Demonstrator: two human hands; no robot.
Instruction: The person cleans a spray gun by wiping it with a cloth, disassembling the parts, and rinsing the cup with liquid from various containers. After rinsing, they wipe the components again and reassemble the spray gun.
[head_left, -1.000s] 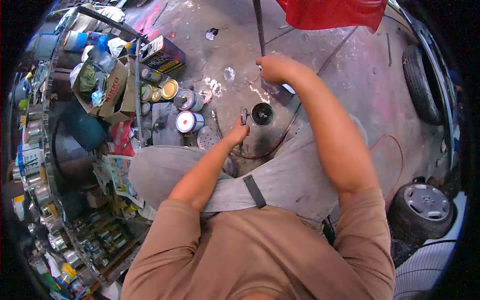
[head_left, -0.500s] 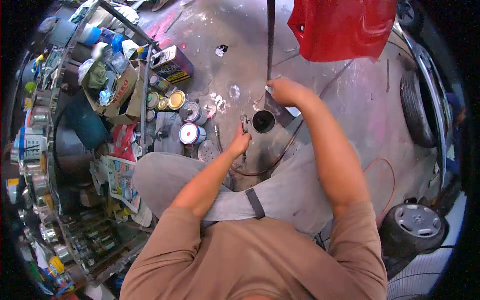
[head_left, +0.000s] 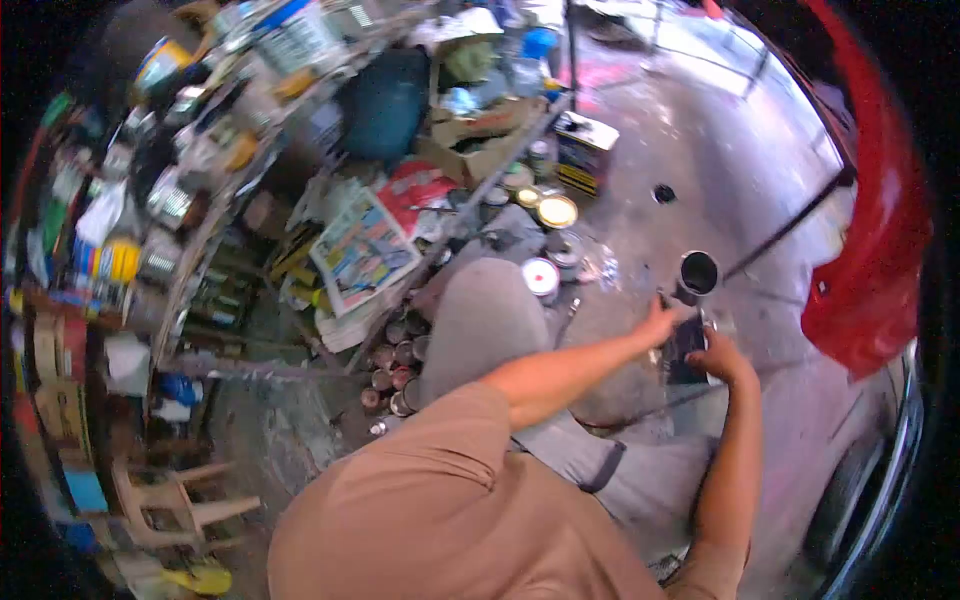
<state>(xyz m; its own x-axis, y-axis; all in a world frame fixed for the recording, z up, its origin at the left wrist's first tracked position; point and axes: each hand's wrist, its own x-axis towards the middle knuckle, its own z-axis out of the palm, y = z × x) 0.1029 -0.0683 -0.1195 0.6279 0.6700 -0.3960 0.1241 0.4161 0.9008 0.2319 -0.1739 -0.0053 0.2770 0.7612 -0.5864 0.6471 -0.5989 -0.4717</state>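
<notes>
My left hand (head_left: pixel 655 325) is curled around the grip of a dark metal spray gun with a round, open-topped cup (head_left: pixel 699 274), right of centre in the scene. The cup's mouth faces up, probably so anything inside stays put. My right hand (head_left: pixel 725 360) is on its near side, beside a dark rectangular block (head_left: pixel 685 350), thumb apart from the fingers; blur hides whether it grips anything, so I cannot tell.

To the left, a white-lidded paint tin with a red spot (head_left: pixel 540 278) and a gold-lidded tin (head_left: pixel 557 211) stand on the floor, likely grouped for easy reach. Farther off, a dark rectangular can with a yellow band (head_left: pixel 583 160) carries lettering too blurred to read. The colourful newspaper sheet (head_left: pixel 365 255) at left shows print, equally illegible.
</notes>
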